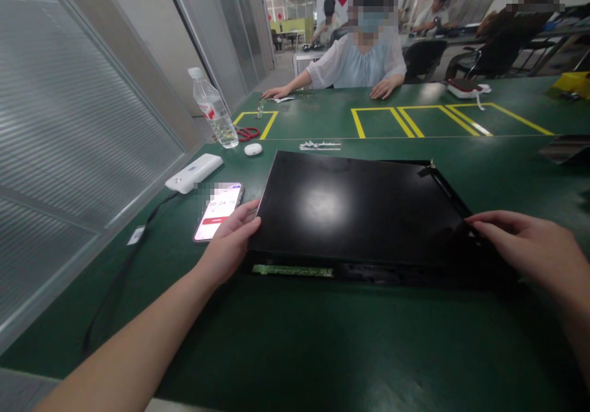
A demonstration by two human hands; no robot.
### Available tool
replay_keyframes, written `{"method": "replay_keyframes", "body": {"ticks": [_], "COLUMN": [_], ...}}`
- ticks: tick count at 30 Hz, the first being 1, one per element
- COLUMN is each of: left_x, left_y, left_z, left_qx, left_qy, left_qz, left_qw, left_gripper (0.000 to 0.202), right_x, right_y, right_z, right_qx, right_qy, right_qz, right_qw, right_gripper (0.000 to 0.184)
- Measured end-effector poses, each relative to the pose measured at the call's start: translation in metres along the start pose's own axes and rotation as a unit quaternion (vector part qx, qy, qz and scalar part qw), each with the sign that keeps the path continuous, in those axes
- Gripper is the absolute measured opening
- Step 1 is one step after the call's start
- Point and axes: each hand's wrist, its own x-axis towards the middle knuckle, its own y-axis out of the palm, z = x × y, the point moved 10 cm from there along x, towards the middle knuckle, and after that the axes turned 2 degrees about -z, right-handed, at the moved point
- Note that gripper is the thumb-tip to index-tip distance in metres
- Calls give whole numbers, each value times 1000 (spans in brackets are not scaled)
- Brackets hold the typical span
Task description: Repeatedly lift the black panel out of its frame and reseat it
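A black, glossy LCD screen panel point(350, 209) lies slightly tilted over a dark frame point(449, 187), whose far right corner shows past the panel. Along the near side runs a green circuit strip point(292, 271). My left hand point(237, 233) is closed on the panel's left edge, thumb on top and fingers partly hidden behind. At the right edge, my right hand point(511, 233) pinches the near right corner between thumb and forefinger. Whether it also touches the frame there, I cannot tell.
Left of the panel are a lit phone point(219, 212), a white power bank point(196, 173) with a black cable, an earbud case point(253, 149), a water bottle point(214, 110) and red-handled scissors point(247, 133). Small metal pieces point(319, 146) lie beyond. A person point(369, 55) sits opposite.
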Motion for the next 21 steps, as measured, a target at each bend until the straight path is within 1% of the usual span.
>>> {"method": "replay_keyframes", "body": {"ticks": [2,4,6,8,10,15,21], "left_x": [2,2,3,4,5,7,7], "left_y": [-2,-7,-11,-13,-13,-9,-1], "left_z": [-6,-15,-20,-20,-17,-15,-17], "left_qx": [40,106,172,224,264,335,421], "left_qy": [38,97,127,129,124,127,162], "left_qz": [15,9,-4,-7,-4,0,14], "left_qw": [998,990,977,966,956,934,892], "left_gripper": [53,46,39,37,40,47,50], "right_x": [0,0,1,2,4,4,5], "right_y": [-1,-1,1,3,2,3,5], "right_z": [0,-2,-6,-10,-11,-12,-18], "right_qx": [-1,5,16,27,36,68,136], "right_qy": [-1,7,21,25,16,19,38], "right_qz": [-3,-1,8,12,7,-1,-7], "right_qw": [1000,1000,1000,999,999,998,990], "right_gripper": [41,43,45,47,48,50,48]}}
